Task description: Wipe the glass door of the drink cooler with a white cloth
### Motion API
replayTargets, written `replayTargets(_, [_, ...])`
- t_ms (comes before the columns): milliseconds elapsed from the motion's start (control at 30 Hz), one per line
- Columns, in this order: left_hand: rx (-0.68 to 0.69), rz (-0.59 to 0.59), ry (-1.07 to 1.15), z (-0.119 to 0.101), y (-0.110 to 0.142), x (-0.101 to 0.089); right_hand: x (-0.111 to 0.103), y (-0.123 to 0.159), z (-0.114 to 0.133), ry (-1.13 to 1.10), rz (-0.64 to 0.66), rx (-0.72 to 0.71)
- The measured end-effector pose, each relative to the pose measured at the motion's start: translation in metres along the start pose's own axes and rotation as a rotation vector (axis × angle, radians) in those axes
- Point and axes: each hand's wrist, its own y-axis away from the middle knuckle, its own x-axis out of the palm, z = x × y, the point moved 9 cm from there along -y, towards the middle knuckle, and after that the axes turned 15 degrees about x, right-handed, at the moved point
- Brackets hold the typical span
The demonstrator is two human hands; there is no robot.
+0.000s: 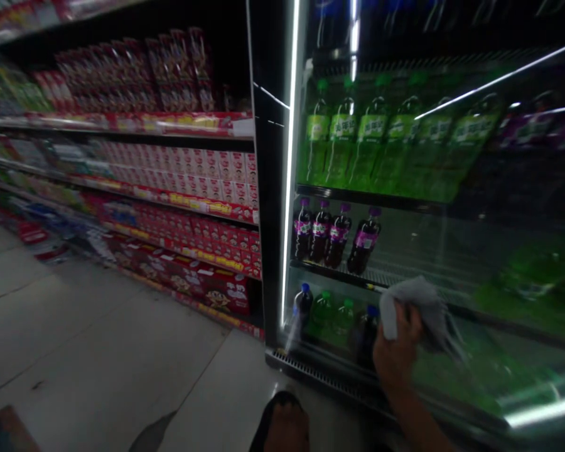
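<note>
My right hand (pixel 396 353) grips a crumpled grey-white cloth (pixel 419 309) and presses it against the lower part of the glass door (pixel 456 251) of a drinks cooler. Behind the glass, green bottles (pixel 371 135) fill an upper shelf, dark bottles with purple caps (pixel 332 233) stand on the middle shelf, and blue- and green-capped bottles (pixel 327 314) sit at the bottom. My left hand is out of sight.
A lit strip (pixel 289 163) runs down the cooler's left edge. Store shelves (pixel 169 188) with red and white boxes stand to the left. Pale floor tiles (pixel 98 351) spread in front. My foot in a dark sandal (pixel 282 424) is near the cooler's base grille (pixel 320 375).
</note>
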Motion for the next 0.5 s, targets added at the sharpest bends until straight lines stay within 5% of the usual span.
replayTargets(233, [0.02, -0.071, 0.045, 0.001, 0.009, -0.004, 0.09, 0.055, 0.066, 0.049, 0.286, -0.242])
replayTargets(400, [0.024, -0.104, 0.072, 0.008, 0.011, 0.002, 0.164, 0.098, 0.078, 0.327, 0.714, -0.253])
replayTargets(500, [-0.012, -0.152, 0.11, 0.021, 0.011, 0.008, 0.189, 0.125, 0.07, 0.443, 0.947, -0.295])
